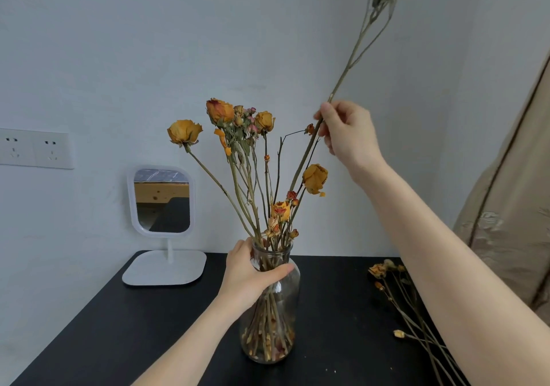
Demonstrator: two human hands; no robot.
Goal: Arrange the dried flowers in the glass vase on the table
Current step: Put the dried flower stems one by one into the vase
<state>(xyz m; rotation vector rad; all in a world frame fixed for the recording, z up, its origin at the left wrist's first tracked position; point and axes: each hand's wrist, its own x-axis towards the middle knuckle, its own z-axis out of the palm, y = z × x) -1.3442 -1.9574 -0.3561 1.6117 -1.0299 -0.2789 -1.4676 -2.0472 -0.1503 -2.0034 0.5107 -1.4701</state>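
- Loose dried stems (412, 314) lie on the right side of the black counter (134, 335), well apart from the vase. Their small yellow heads point toward the wall, and the right forearm crosses over them and hides part of them.
- The glass vase (293, 292) stands upright near the middle of the counter. A tight bundle of brown stems fills it down to the base.
- The dried flowers (220, 111) fan out above the rim: large yellow-orange roses on long stems, with smaller pink and red buds among them.
- The left hand (248, 277) grips the vase at its neck. The thumb lies across the front of the glass and the fingers curl round the far side, out of sight.
- The right hand (346, 134) is raised above and to the right of the vase, its fingers pinching a long stem (352, 59) that tilts up to the right.
- That stem's grey-green head is cut off by the top edge. Its lower end is lost among the other stems above the rim.
- A white stand mirror (162, 201) sits at the back left of the counter.
- White wall sockets (35, 149) are further left, and a beige curtain (512, 207) hangs at far right.
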